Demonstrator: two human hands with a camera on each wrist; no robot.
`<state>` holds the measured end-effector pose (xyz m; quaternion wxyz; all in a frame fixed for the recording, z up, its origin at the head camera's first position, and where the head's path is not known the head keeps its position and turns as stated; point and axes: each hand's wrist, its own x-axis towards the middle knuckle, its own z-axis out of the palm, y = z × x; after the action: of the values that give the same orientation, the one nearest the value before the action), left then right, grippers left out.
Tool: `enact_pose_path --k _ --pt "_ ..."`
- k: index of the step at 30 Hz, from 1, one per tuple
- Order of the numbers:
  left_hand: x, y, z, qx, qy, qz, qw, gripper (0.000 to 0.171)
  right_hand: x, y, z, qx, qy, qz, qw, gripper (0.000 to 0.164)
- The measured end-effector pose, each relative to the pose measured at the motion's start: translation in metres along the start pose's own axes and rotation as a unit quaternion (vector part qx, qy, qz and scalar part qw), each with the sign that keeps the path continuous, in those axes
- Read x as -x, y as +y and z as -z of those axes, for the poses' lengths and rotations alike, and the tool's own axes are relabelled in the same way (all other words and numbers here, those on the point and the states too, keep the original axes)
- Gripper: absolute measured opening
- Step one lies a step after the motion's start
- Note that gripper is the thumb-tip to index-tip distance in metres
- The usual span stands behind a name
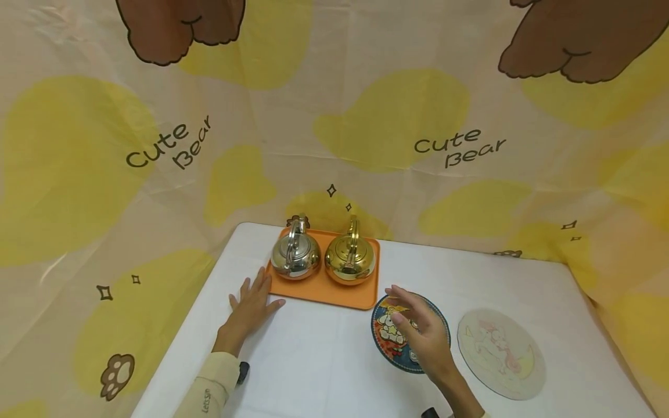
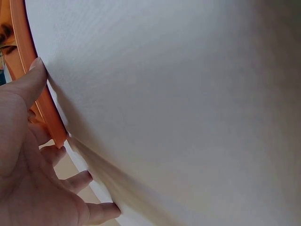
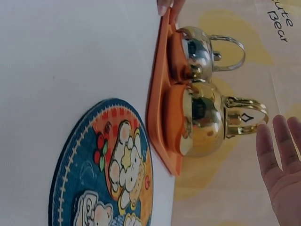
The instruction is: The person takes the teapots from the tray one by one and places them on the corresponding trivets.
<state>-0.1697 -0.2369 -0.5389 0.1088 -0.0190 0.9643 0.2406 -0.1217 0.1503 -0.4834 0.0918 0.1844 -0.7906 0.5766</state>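
Note:
My left hand (image 1: 252, 306) lies at the near left corner of an orange tray (image 1: 313, 293), fingers spread. In the left wrist view its thumb (image 2: 33, 82) is against the tray's rim and the other fingers fan out around the corner. On the tray stand a silver teapot (image 1: 295, 256) at left and a gold teapot (image 1: 350, 259) at right, both with raised arched handles. My right hand (image 1: 425, 334) hovers over a round blue mat (image 1: 384, 348) with cartoon bears, its fingers apart and holding nothing. The hand hides part of that mat.
A pale round mat (image 1: 502, 355) with a faint pink drawing lies to the right of the blue one. The table (image 1: 313, 360) has a white cover. Behind it hangs a yellow and beige bear-print cloth (image 1: 366, 116), close to the tray's far edge.

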Motion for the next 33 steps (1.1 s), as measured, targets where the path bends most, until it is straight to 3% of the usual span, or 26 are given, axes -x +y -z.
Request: enact_pose_path --k 15,25,33 --pt "-0.002 -0.005 -0.001 0.015 0.001 0.005 0.9999 0.086 -0.008 0.006 -0.029 -0.044 -0.036 0.0 0.998 0.045" --pt "-0.006 -0.001 -0.002 -0.009 -0.002 0.013 0.9999 0.087 -0.011 0.006 -0.043 -0.025 -0.041 -0.007 0.999 0.043" --pt "-0.006 -0.002 -0.002 -0.014 -0.004 0.02 0.9997 0.088 -0.017 0.006 -0.055 -0.036 -0.045 0.013 0.998 0.043"
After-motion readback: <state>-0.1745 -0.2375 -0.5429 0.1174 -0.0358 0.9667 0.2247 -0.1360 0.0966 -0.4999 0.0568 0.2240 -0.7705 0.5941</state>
